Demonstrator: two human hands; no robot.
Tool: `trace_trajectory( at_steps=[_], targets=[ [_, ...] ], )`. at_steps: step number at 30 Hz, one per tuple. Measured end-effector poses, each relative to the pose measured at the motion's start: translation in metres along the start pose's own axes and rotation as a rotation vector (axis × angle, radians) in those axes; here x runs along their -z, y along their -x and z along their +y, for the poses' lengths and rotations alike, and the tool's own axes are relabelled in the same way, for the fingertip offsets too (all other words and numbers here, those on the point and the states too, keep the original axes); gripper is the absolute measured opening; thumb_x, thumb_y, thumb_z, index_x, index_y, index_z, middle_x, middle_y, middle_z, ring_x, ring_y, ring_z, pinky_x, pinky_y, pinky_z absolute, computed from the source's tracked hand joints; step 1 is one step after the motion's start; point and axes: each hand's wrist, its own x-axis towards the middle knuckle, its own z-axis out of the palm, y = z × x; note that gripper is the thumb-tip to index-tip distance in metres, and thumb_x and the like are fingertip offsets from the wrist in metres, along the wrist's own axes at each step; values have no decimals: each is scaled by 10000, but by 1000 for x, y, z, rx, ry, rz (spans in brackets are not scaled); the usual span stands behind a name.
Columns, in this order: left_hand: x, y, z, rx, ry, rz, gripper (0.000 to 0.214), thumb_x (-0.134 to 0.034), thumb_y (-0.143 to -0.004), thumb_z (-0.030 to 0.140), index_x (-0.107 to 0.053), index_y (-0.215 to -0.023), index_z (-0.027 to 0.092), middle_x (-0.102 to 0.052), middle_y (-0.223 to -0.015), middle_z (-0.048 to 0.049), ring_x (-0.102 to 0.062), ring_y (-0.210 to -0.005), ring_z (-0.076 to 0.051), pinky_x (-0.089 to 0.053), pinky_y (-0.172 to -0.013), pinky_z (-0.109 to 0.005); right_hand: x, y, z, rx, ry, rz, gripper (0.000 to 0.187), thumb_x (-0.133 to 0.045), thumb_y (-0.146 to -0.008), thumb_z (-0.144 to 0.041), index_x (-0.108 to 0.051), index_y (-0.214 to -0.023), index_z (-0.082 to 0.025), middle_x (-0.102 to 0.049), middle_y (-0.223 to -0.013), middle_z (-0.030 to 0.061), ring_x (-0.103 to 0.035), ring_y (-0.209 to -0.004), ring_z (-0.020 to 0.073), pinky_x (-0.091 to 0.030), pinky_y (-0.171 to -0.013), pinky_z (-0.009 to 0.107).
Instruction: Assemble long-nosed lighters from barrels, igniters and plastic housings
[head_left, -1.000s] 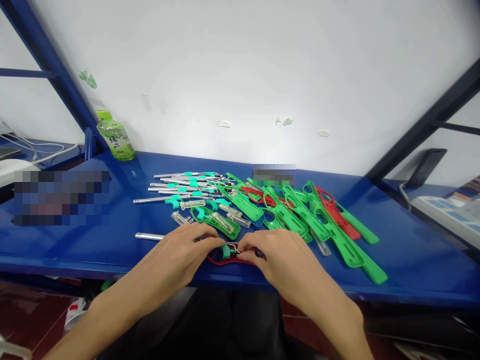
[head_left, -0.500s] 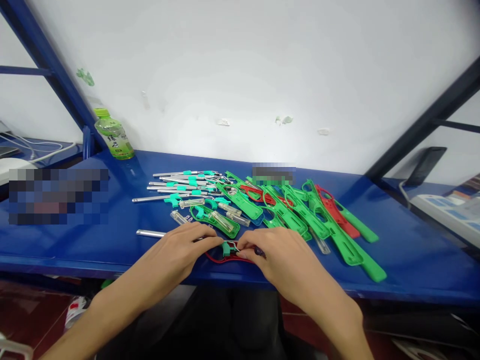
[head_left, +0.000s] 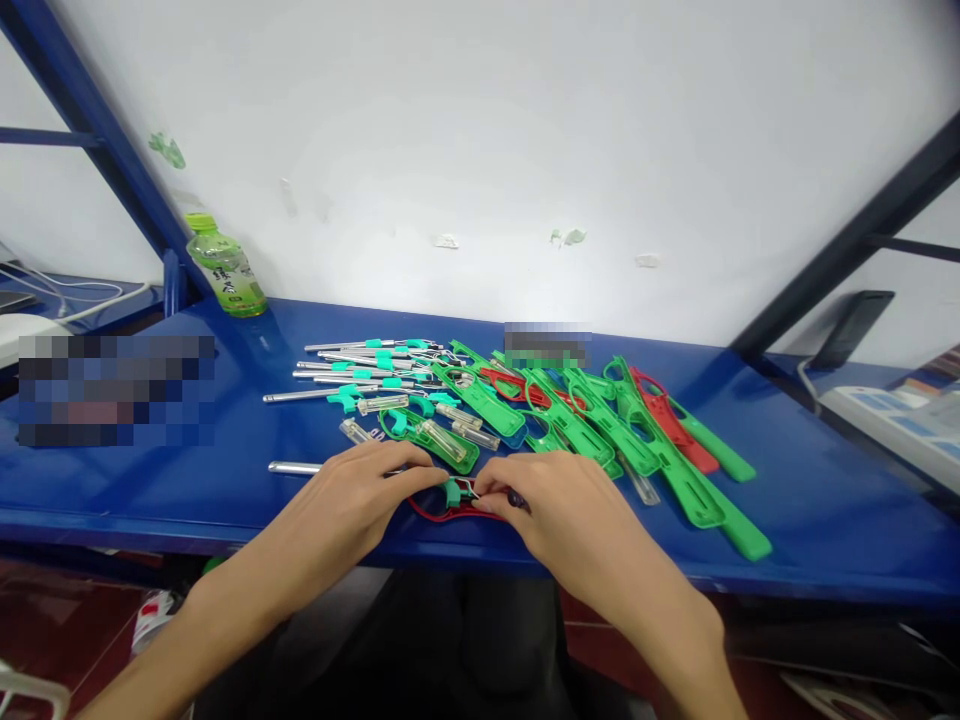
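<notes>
A red lighter casing half (head_left: 424, 514) lies at the table's front edge, between and under my hands. In it sits a teal trigger (head_left: 454, 494) with a thin bent wire (head_left: 466, 486) beside it. My left hand (head_left: 367, 487) is closed at the trigger's left, thumb and forefinger pressed on the lighter's inner assembly. A silver lighter tube (head_left: 294, 468) sticks out to the left past that hand. My right hand (head_left: 551, 495) pinches the wire's right end. A dark piece (head_left: 517, 499) shows under its fingers, its kind unclear. My fingers partly cover the casing.
Behind my hands lie several silver tubes with teal triggers (head_left: 360, 377), clear fuel tanks (head_left: 442, 440) and green casing halves (head_left: 630, 430). Another red casing piece (head_left: 675, 430) is at the right. A green-capped bottle (head_left: 226, 270) stands by the wall, at the blue table's (head_left: 150, 480) back left.
Both hands stay at the red casing with almost the same grip. The trigger has shifted very slightly; the whole view has moved a little.
</notes>
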Motion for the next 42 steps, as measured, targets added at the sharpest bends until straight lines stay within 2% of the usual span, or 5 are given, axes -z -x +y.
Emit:
trace_trajectory(
  at_steps=[10, 22, 32, 42],
  targets=[
    [-1, -3, 4, 61, 20, -18, 386, -455, -1014, 48, -719, -1226, 232, -760, -1137, -65, -730, -981, -205, -597, -847, -305, 2, 1, -1, 15, -1, 20, 123, -738, -994, -175, -781, -973, -288, -828, -939, -49, -755, -792, 197, -385, -633, 319],
    [1, -3, 7, 102, 40, -89, 401, -442, -1029, 38, -689, -1271, 241, -726, -1180, -60, -702, -1003, -221, -584, -865, -332, 3, 1, -2, -28, 29, 2, 103, -733, -1007, -224, -785, -995, -312, -820, -872, -53, -744, -732, 209, -329, -610, 333],
    [-3, 0, 4, 106, 67, -88, 414, -443, -1042, 29, -651, -1308, 269, -711, -1211, -46, -689, -1025, -223, -557, -876, -331, 1, 1, 1, -27, 25, -3, 89, -751, -998, -233, -779, -994, -317, -803, -839, -65, -719, -705, 192, -323, -610, 323],
    [2, -1, 7, 135, 69, -112, 411, -429, -1063, 57, -639, -1349, 264, -712, -1220, -49, -693, -1050, -235, -571, -905, -360, 1, 1, 0, -29, 9, 0, 98, -747, -999, -229, -773, -975, -321, -792, -818, -71, -707, -700, 186, -319, -615, 316]
  ],
)
